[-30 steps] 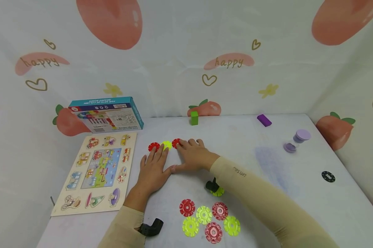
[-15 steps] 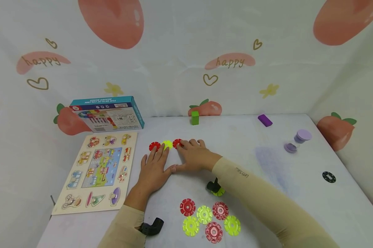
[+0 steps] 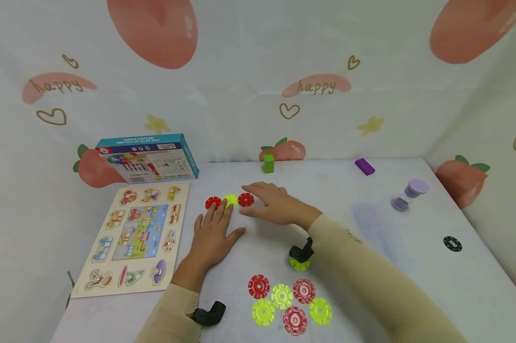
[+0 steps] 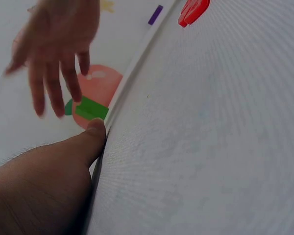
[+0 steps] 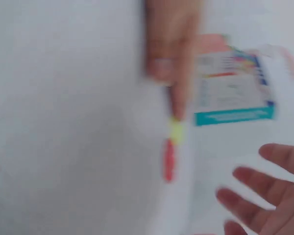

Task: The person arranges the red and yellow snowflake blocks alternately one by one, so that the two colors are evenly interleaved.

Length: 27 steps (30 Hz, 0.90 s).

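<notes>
Three notched plastic discs lie in a row: a red disc, a yellow disc and another red disc. My left hand lies palm down, its straight fingertips on the left red disc and the yellow one. Above the table, my right hand is spread with nothing in it, thumb and fingers apart on either side of the right-hand red disc. In the right wrist view, the red disc shows blurred beside those fingers.
Several more red and yellow discs lie nearer me, one yellow disc partly under a wrist camera. At left are a puzzle board and a box. A green block, purple block, hourglass and black chip stand farther off.
My right hand has come up off the right-hand red disc and shifted slightly right, its thumb parting from the left thumb. My left hand has stayed in place.
</notes>
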### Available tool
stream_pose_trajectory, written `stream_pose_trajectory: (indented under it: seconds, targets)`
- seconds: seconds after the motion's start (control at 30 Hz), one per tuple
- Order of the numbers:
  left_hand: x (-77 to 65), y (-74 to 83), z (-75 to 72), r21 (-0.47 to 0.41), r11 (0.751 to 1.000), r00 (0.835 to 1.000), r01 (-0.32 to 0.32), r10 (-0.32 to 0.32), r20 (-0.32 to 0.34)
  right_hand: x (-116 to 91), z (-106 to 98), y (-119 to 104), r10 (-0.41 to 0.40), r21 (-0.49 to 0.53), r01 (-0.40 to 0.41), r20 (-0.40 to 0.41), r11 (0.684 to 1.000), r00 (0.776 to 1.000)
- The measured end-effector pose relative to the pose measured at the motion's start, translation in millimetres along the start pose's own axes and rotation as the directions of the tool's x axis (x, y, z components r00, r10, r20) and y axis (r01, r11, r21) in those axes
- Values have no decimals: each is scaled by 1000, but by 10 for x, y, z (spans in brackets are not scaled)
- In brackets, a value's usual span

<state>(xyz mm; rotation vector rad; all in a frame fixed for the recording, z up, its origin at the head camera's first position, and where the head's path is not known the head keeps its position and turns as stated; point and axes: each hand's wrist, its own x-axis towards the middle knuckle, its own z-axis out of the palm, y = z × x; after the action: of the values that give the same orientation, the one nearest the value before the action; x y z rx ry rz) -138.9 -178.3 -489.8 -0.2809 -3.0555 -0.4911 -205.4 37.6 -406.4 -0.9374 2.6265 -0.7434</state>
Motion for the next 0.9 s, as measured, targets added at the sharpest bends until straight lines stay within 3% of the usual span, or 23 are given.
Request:
stream_pose_trajectory:
  seconds: [0.03,0.1,0.23,0.37,0.5,0.57,0.6,0.67,0.83,0.9]
  targets:
    - [-2,1,5,0,1000,1000,0,0,0,-59,-67,9,-16,105,18,-22,994,1000]
    - [-4,0,14,8,1000,1000,-1,1,1,-213,-187,33,-39,297,55,-59,953,997]
    - [-5,-9,22,30,1000,1000,-3,2,4,-564,-290,145,-83,560,131,-109,818,990]
    - [-2,-14,13,26,1000,1000,-8,8,-2,-926,-228,310,-103,729,153,-113,667,988]
    - [4,-16,14,17,1000,1000,-19,19,-5,-1245,-95,506,-130,835,157,-103,528,986]
    - [4,-17,19,13,1000,1000,-18,18,0,-1376,-21,603,-121,851,145,-96,505,988]
    - [5,-19,22,13,1000,1000,-18,18,3,-1432,21,655,-111,849,135,-90,510,990]
    - [6,-22,27,13,1000,1000,-15,15,8,-1527,110,745,-70,812,100,-73,575,995]
    - [11,-35,37,16,1000,1000,-18,18,0,-1607,328,838,10,505,11,-38,863,999]
    - [11,-39,45,14,1000,1000,-17,17,-2,-1599,393,817,-6,356,21,-43,934,999]
